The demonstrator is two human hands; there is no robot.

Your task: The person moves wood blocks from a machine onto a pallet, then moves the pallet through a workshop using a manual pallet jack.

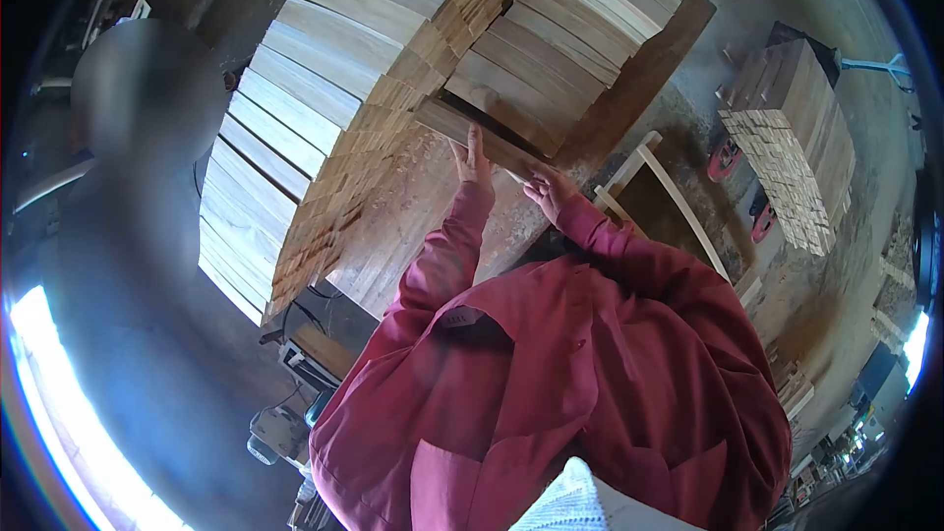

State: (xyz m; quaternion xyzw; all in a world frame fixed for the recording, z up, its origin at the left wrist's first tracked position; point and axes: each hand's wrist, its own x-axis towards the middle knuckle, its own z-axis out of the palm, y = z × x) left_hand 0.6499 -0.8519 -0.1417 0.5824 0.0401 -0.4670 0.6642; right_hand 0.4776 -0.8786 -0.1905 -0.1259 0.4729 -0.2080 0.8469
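A narrow wooden board (pixel 492 141) lies across both hands, in front of the stacked planks at the back of the worktable. My left hand (pixel 474 159) grips it near its left part, with the thumb or a finger up along its face. My right hand (pixel 551 189) holds the board's right end. Right behind the board stands a row of brown planks (pixel 536 74), with a dark gap between. To the left rises a large stack of pale planks (pixel 324 69), its cut ends facing the table. Below the board is the dusty wooden tabletop (pixel 413 206).
A wheeled cart at the right carries a block of stacked planks (pixel 796 138). A wooden frame (pixel 678 202) stands right of the table. Power tools with cables (pixel 280 431) are at the lower left. A blurred dark shape covers the far left.
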